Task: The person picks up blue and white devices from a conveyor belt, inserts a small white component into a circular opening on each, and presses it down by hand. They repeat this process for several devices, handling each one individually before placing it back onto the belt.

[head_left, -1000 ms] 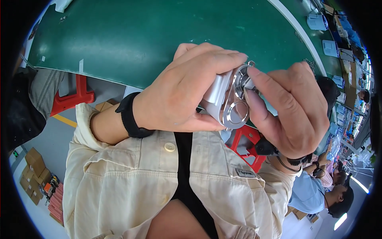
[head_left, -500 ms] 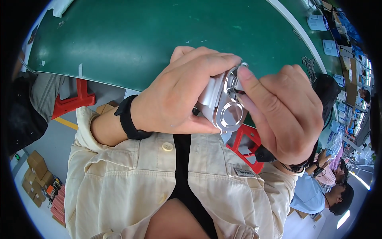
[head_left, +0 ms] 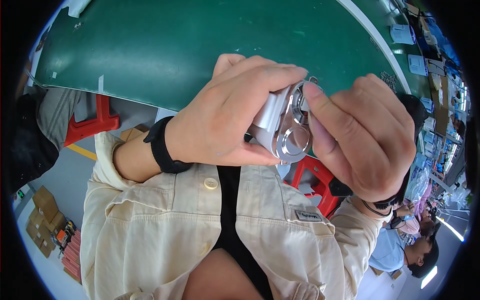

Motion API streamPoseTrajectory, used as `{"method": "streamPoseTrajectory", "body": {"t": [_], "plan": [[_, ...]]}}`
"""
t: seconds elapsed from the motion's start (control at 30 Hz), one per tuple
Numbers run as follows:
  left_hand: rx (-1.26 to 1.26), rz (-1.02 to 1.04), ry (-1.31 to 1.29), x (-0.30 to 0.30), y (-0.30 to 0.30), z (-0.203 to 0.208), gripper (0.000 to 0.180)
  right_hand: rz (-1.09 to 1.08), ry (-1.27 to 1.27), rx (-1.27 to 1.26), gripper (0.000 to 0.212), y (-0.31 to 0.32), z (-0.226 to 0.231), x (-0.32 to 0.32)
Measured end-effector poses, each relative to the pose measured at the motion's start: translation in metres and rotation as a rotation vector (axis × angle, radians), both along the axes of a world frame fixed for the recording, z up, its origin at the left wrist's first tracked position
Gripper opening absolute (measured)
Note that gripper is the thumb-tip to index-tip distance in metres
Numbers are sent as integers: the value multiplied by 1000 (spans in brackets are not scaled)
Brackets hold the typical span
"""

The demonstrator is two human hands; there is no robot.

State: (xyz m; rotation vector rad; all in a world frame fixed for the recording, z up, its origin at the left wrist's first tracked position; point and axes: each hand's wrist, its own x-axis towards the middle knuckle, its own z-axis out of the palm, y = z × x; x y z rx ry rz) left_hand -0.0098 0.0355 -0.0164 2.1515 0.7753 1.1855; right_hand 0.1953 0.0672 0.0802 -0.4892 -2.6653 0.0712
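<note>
Green matting covers one long workbench (head_left: 165, 50) that fills the upper part of the view, with both hands raised in front of its near edge.

Nearest the camera is one cream button-front work jacket (head_left: 165, 235), worn open over a black top. Two buttons are visible on it, one at the chest and one at the lower hem.

Above the jacket, the left hand (head_left: 225, 117) carries one black wristband (head_left: 160, 147) and is closed around one small silver metal device with two round ringed openings on its face (head_left: 287, 127). The fingers wrap over the top of the device and the thumb runs beneath it. The right hand (head_left: 362, 137) is curled against the face of the same device, with its thumb pressed on the upper ring; a dark band sits at that wrist. The device is held between the two hands, clear of the workbench.

Below the bench edge stand two red plastic stools (head_left: 95, 125), one at the left and one behind the right hand. One stack of brown cardboard boxes (head_left: 45, 212) lies on the floor at far left.

Farther right, another person in a pale blue shirt (head_left: 395, 250) sits beside the bench.
</note>
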Motion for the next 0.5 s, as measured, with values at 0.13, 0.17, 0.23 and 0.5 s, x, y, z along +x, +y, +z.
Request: {"method": "streamPoseTrajectory", "body": {"t": [0.13, 0.17, 0.23, 0.5], "plan": [[6, -2, 12, -1, 1, 1, 91, -39, -71, -43, 32, -3, 8, -3], [16, -2, 20, -1, 1, 1, 92, -44, -74, -52, 32, -3, 8, -4], [26, -1, 26, 0, 1, 0, 92, -54, -79, -68, 32, -2, 9, -5], [46, 30, 36, 5, -1, -6, 91, -29, -73, -25, 30, 0, 8, -7]]}}
